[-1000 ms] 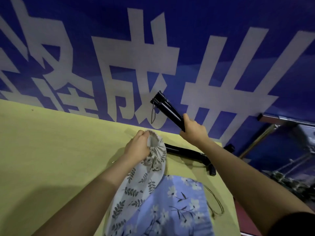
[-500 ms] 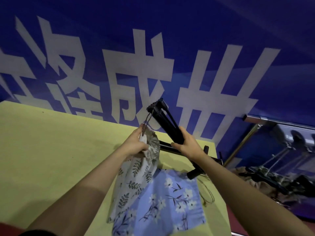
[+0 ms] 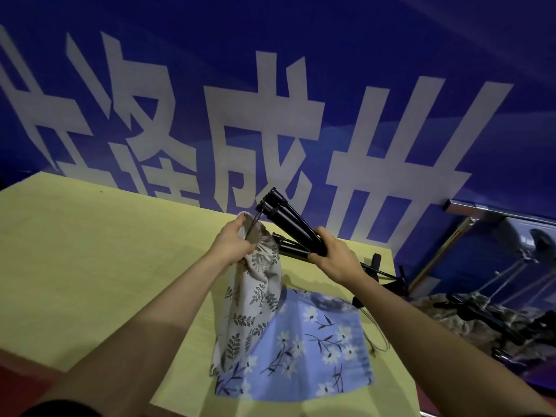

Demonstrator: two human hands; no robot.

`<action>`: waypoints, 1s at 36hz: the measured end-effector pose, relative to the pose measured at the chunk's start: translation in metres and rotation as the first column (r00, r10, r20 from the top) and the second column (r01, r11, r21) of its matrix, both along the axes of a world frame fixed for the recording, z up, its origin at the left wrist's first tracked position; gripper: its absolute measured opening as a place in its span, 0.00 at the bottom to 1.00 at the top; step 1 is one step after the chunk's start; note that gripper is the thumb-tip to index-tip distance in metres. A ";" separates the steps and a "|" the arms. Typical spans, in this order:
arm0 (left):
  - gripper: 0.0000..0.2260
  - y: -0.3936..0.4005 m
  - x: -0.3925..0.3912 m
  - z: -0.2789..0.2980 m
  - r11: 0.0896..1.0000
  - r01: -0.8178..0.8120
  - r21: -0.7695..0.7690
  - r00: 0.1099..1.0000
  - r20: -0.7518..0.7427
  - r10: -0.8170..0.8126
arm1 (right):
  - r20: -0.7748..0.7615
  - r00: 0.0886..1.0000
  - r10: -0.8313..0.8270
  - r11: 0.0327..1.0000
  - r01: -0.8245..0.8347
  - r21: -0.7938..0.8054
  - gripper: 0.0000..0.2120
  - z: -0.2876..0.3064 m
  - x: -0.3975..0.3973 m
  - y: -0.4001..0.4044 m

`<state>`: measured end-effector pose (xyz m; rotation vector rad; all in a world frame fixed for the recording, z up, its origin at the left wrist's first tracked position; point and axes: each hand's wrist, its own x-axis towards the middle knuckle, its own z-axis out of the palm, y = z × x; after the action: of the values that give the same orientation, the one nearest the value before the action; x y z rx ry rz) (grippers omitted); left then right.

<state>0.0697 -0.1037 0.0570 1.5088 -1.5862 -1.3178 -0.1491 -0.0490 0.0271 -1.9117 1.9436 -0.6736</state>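
- Table: yellow top, takes up the whole left side.
- Left hand: bunched round the mouth of the leaf bag, pinching the rim and holding it up. The rest of the bag hangs toward 6 o'clock and its bottom sits on the table.
- Tripod: folded, black, up in the air. Its far end points to about 10 o'clock from the right hand and sits right by the bag mouth. There's a thin cord there too, honestly can't tell if it's the tripod's strap or the bag's drawstring.
- Right hand: wrapped round the tripod's near end.
- Blue bag: flat on the table at 5 o'clock from the leaf bag, its corner tucked under it.
- Stand: another black one, lying at 3 o'clock from the right hand.
- Progress, as I read it: bag is up and the tripod is lined up, but none of it looks inside yet. Left to do is tip it in, slide it down and cinch the top.
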 end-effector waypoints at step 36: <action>0.19 0.000 -0.029 0.040 0.765 0.412 -0.495 0.788 0.615 -0.027 | -0.835 0.533 -0.141 0.755 -0.488 -0.439 0.14 0.082 0.017 -0.035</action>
<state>0.0406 -0.1040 0.0965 1.3601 -2.3600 -0.3214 -0.1321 -0.0843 0.1095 -3.3408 2.0454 -0.3618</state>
